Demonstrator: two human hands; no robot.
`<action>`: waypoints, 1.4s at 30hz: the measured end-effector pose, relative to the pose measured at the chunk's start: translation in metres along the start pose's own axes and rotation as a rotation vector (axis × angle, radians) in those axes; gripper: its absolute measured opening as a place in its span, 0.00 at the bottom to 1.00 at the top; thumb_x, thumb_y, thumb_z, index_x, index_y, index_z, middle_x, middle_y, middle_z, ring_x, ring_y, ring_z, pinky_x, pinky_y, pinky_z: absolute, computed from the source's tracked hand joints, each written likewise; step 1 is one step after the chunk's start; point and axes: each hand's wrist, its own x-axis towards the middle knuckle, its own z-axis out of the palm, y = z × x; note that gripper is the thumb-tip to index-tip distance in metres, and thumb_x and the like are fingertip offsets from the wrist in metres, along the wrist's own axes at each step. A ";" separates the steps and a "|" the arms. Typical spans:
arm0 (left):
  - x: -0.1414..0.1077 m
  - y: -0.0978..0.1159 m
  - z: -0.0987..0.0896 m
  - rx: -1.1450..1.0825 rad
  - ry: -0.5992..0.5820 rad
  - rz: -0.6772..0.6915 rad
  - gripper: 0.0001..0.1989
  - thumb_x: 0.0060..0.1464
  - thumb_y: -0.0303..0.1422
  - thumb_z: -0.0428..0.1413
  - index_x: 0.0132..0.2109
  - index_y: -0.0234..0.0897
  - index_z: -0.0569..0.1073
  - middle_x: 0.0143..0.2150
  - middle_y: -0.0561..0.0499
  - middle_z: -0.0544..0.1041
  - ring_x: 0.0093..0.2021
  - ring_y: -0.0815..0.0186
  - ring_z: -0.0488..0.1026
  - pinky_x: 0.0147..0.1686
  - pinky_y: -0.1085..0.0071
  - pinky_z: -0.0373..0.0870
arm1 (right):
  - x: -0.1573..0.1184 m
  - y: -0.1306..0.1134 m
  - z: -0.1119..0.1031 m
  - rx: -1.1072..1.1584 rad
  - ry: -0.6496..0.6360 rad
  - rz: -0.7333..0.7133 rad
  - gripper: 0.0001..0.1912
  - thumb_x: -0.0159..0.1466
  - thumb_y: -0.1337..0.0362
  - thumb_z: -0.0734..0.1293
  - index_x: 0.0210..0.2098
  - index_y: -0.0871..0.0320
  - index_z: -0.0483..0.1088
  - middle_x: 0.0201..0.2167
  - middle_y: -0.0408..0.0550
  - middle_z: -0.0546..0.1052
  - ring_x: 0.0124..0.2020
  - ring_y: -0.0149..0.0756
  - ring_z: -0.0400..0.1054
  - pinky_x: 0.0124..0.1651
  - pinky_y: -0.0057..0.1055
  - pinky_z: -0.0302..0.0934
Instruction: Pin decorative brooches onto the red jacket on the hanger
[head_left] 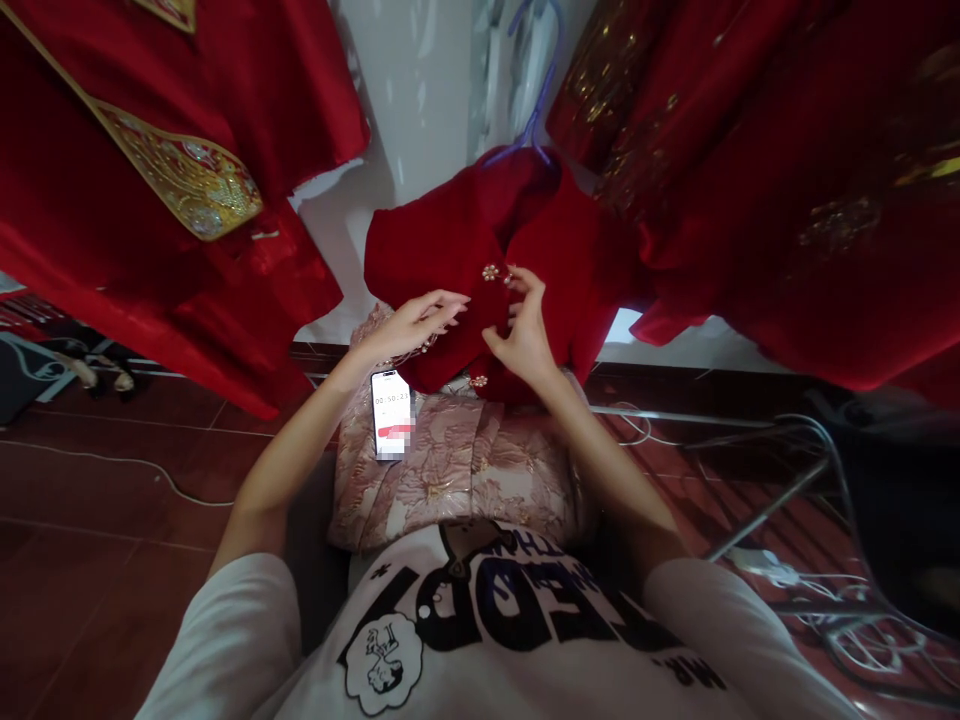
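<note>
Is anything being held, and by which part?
The right hand has fingertips at the right end of the upper flower clasp on the red garment; whether it grips can't be told. The left hand shows nothing held.

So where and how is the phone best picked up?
Probably by the long edges of the phone, near its bottom, from the person's side: it lies screen up on the pink fabric, with the red garment close to its far end.

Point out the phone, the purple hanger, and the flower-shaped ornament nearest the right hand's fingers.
Phone [388,410]: head view, on its lit screen.
Purple hanger [541,98]: head view, on its hook's stem.
Flower-shaped ornament [490,272]: head view, on its middle.
</note>
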 end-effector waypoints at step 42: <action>-0.013 -0.043 -0.023 0.124 0.329 -0.017 0.06 0.64 0.24 0.57 0.47 0.36 0.76 0.48 0.47 0.81 0.50 0.66 0.79 0.55 0.67 0.77 | 0.021 -0.026 -0.123 0.024 -0.202 0.243 0.18 0.60 0.59 0.75 0.48 0.54 0.71 0.29 0.42 0.72 0.31 0.33 0.68 0.36 0.33 0.67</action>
